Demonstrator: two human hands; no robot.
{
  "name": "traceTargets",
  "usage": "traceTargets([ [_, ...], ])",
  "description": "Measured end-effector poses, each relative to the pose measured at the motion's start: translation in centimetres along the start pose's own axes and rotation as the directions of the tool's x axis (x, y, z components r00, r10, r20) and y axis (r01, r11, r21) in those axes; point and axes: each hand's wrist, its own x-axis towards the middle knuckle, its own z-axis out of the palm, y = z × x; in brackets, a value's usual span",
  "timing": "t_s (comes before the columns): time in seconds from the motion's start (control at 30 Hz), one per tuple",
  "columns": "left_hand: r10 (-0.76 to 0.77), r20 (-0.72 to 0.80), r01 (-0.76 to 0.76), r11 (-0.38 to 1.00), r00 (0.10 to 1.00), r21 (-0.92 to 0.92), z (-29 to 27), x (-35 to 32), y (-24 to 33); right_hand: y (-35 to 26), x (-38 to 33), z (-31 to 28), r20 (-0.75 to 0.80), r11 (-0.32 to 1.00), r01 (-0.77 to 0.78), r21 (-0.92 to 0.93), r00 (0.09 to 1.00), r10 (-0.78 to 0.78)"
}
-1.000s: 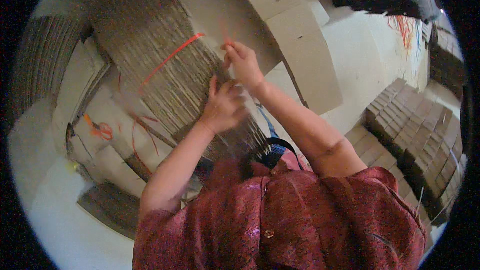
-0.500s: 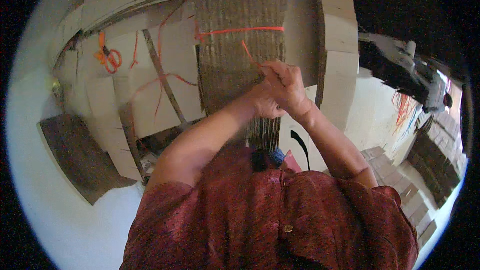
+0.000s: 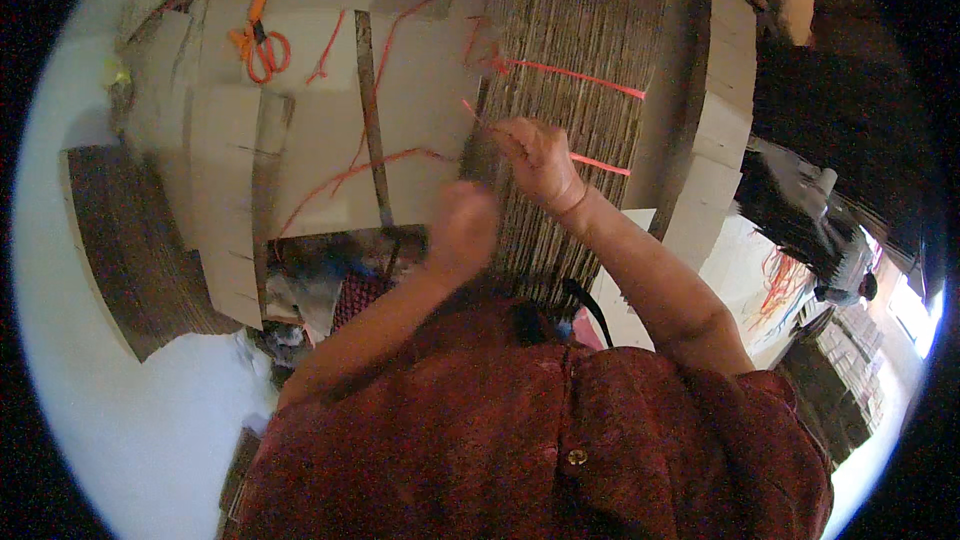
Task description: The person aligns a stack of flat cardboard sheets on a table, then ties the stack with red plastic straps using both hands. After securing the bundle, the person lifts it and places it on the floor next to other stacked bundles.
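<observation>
A thick bundle of flat corrugated cardboard (image 3: 590, 30) lies in front of me, its ridged edges facing up. Red-orange string (image 3: 580, 78) runs across the far part, with a knot at its left side. Nearer to me, a second red-orange string (image 3: 600, 165) crosses the bundle and passes under my right hand (image 3: 535, 160). That hand is closed in a pinch at the bundle's left side, and a short string end sticks out past its fingertips. My left hand (image 3: 465, 225) is just left of the bundle, smeared by motion, so its fingers cannot be made out.
Scissors with orange handles (image 3: 268, 55) and loose pieces of string (image 3: 375, 165) lie on pale cardboard at left. Cardboard stacks (image 3: 140, 250) stand at far left and along the right (image 3: 710, 130). Strands of orange string (image 3: 785, 280) hang at far right.
My hands, together over the bundle before, are now apart. The left has moved left and nearer to me; the right has shifted left, uncovering the nearer string. The view has turned.
</observation>
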Motion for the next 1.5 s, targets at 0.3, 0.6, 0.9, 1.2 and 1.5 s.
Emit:
traceTargets([
  [0.3,-0.456,-0.036,0.39,0.798,0.889,-0.459,2.5,0.9,-1.3,3.4,-2.1,4.9,0.103,0.922,0.33,-0.205,0.944,-0.315],
  [0.6,0.04,0.004,-0.033,0.753,0.999,0.657,2.2,1.6,-12.9,4.2,-2.5,4.9,0.195,0.93,0.249,-0.272,0.96,-0.2],
  [0.9,-0.19,0.3,0.004,0.85,0.935,0.526,1.2,4.4,-13.9,3.8,-3.0,4.5,0.19,0.934,0.247,-0.259,0.961,-0.201],
  [1.2,-0.49,0.49,0.434,0.87,0.721,0.231,-3.2,6.0,-7.4,3.0,-2.3,4.8,0.248,0.937,0.191,-0.294,0.961,-0.118],
  [1.5,-0.41,0.287,0.323,0.019,0.866,-0.946,-16.3,11.4,1.1,2.6,-1.6,4.5,0.402,0.928,0.217,-0.303,0.912,-0.082],
])
